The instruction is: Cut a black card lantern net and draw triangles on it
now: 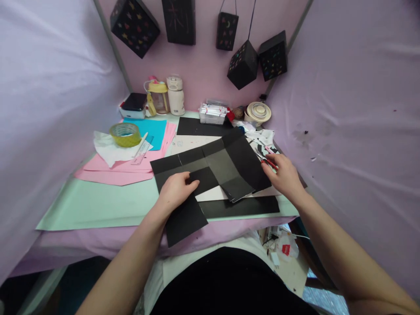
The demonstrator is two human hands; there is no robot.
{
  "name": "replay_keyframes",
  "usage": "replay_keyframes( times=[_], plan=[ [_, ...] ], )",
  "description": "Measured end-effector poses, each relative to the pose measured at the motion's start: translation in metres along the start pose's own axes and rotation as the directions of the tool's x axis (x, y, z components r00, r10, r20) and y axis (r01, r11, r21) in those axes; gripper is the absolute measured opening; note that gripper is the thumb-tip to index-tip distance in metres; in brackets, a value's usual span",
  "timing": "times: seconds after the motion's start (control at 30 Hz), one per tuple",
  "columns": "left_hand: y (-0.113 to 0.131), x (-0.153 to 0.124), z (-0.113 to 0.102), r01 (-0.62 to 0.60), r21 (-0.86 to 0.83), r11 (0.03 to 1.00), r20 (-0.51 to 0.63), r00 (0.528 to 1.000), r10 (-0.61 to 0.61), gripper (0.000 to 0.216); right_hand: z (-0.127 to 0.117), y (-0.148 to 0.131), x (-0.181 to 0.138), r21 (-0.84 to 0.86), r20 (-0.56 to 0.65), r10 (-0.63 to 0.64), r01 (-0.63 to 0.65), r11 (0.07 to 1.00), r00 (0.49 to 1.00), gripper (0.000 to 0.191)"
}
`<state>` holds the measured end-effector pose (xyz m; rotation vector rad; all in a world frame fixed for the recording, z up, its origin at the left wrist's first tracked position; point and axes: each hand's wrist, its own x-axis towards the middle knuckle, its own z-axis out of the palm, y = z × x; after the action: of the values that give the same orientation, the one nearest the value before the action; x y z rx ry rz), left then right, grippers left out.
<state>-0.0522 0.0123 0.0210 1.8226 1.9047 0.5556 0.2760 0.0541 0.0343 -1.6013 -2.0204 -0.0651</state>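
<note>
While the left hand (pixel 177 190) rests on creased black card (pixel 226 162), the right hand (pixel 285 174) has the scissors (pixel 271 164)

Because the card lies askew across the middle of the frame, with what looks like its lower flap overhanging the near edge of the green tabletop (pixel 108 201), the left palm probably steadies it. That hand's thumb stands apart from its fingers; whether they pinch the card or only press, I cannot tell.

Right of centre, the red handles sit between the other thumb and fingers with little gap, which reads as a light hold. The blades point up and left, beside the card's right side, away from the wrist.

Under the card, a white board (pixel 193 141) perhaps gives a firm surface. At left, a yellow tape roll (pixel 127 142) on crumpled tissue (pixel 103 148) and a clear ruler (pixel 139 155) lie over pink sheets (pixel 114 177), seemingly parked clear of the hands.
</note>
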Motion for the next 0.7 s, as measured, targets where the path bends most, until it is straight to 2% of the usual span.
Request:
replay_keyframes(
  times=[0.1,0.17,0.27,0.37,0.4,0.47,0.57,0.7],
  plan=[
    [0.0,0.0,0.0,0.008,0.002,1.0,-0.014,1.0,-0.008,0.028,-0.023,-0.047,-0.021,0.151,0.044,-0.273,0.264,0.953,0.961,0.03],
    [0.0,0.0,0.0,0.003,-0.005,1.0,-0.004,1.0,-0.003,0.027,-0.034,-0.071,-0.034,0.107,-0.014,-0.362,0.361,0.926,0.932,0.042],
    [0.0,0.0,0.0,-0.012,-0.026,1.0,0.022,1.0,0.013,0.024,-0.038,-0.087,-0.048,0.016,-0.075,-0.451,0.453,0.891,0.889,0.055],
    [0.0,-0.001,-0.001,-0.013,-0.048,0.999,0.017,1.0,0.014,0.023,-0.023,-0.087,-0.053,0.048,0.104,-0.558,0.557,0.829,0.823,0.054],
    [0.0,-0.001,-0.001,-0.014,-0.054,0.998,0.009,1.0,0.015,0.022,-0.015,-0.085,-0.054,0.077,0.169,-0.573,0.569,0.819,0.802,0.053],
    [0.0,-0.002,-0.001,-0.02,-0.065,0.998,-0.005,1.0,0.02,0.022,0.003,-0.082,-0.054,0.118,0.212,-0.557,0.545,0.83,0.803,0.046],
    [0.001,-0.003,-0.001,-0.023,-0.056,0.998,-0.016,1.0,0.022,0.021,0.026,-0.079,-0.056,0.18,0.192,-0.517,0.488,0.854,0.834,0.032],
    [0.001,-0.002,0.0,-0.014,-0.036,0.999,-0.016,1.0,0.013,0.023,0.038,-0.079,-0.063,0.221,0.171,-0.498,0.459,0.86,0.85,0.03]
  ],
)
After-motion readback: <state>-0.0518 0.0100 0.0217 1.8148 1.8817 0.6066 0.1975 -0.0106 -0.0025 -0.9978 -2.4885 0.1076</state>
